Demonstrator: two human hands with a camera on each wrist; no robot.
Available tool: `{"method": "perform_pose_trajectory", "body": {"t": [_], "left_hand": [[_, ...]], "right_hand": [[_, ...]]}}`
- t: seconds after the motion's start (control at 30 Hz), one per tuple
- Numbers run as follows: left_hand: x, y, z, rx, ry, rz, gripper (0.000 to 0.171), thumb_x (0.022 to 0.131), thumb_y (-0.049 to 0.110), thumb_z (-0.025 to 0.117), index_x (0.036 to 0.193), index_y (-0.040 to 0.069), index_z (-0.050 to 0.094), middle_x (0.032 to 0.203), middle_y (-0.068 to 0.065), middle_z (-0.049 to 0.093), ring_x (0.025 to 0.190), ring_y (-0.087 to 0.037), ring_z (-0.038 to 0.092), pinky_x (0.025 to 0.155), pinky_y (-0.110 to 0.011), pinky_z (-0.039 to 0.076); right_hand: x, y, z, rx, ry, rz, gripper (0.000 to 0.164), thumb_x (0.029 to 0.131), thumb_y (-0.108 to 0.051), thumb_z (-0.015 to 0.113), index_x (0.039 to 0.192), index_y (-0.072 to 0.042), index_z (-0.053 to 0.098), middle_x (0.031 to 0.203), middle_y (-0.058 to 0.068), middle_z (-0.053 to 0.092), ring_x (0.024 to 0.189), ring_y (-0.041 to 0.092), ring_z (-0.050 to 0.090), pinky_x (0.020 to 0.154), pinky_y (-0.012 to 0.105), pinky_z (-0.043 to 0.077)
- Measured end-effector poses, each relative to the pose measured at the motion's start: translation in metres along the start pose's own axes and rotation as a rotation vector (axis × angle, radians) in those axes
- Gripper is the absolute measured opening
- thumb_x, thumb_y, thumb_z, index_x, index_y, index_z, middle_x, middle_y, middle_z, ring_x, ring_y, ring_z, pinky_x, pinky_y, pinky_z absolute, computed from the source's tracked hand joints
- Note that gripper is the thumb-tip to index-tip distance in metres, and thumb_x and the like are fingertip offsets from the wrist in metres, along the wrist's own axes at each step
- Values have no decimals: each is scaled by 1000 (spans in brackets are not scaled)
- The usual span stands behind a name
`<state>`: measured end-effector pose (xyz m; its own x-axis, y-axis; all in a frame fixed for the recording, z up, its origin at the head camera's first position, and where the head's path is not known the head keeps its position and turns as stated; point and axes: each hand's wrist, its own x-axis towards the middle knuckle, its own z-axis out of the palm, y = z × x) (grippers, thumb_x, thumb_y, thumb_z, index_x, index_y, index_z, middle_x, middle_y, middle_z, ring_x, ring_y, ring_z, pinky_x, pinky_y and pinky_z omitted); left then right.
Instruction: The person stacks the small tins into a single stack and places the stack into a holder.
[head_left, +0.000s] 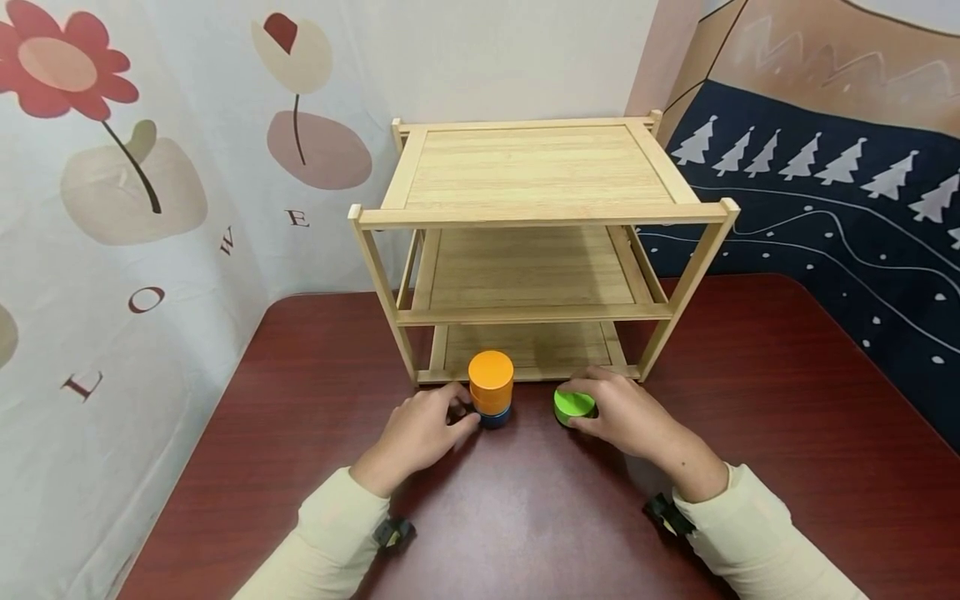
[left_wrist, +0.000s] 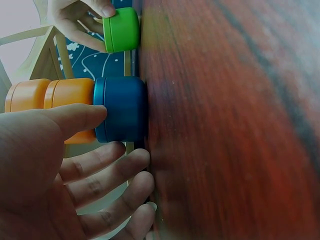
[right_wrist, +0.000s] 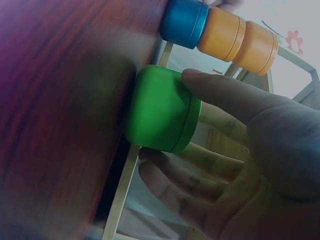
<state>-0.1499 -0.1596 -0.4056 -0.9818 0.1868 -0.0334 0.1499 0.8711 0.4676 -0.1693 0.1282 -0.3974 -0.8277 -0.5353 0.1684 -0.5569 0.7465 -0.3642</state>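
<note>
Two orange round lidded jars (head_left: 491, 382) are stacked on a blue lidded jar (left_wrist: 122, 109), which stands on the table. Beside this stack is my left hand (head_left: 422, 429). Its thumb lies at the blue jar's side in the left wrist view, while the other fingers are loosely spread near the jar without wrapping it. To the right, a green lidded jar (head_left: 573, 405) also stands on the table. My right hand (head_left: 626, 414) holds it from the side between thumb and fingers. In the right wrist view the thumb is at the green jar's lid edge, and some fingers are partly hidden behind it.
A three-tier wooden shelf (head_left: 540, 218) stands right behind the jars, its lowest tier close to the table top. Dark red table (head_left: 495, 517) surface extends in front and to both sides. Printed cloth (head_left: 225, 167) hangs behind and at the left.
</note>
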Motion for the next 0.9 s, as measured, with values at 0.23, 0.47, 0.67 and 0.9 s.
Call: {"method": "perform_pose_trajectory", "body": {"t": [0.23,0.47,0.67,0.9], "left_hand": [[0,-1,1,4,-1,2,22,92,38,70,107,23,68,94,11,73,83,-13,68,72,-45,51],[1,-2,1,11,21,12,21,91,38,71,105,24,69,93,11,72,84,-15,69,71,-45,51],[1,-2,1,17,28,14,21,90,39,71,105,24,69,92,12,72,84,-16,69,71,-46,51],[2,-2,1,12,23,9,21,90,39,71,105,24,69,92,12,72,85,-17,69,71,-46,51]], "right_hand": [[0,0,1,9,0,-14,36,80,-14,84,113,-10,73,107,8,68,89,19,66,75,36,56],[1,1,2,15,3,-30,35,81,-13,83,114,-10,73,106,7,68,89,18,66,75,35,56],[1,1,2,14,-4,-32,35,82,-13,83,115,-10,72,109,8,69,94,20,68,78,37,57],[0,1,1,-11,3,-48,35,82,-14,83,115,-10,72,108,8,68,93,20,67,78,37,57]]}}
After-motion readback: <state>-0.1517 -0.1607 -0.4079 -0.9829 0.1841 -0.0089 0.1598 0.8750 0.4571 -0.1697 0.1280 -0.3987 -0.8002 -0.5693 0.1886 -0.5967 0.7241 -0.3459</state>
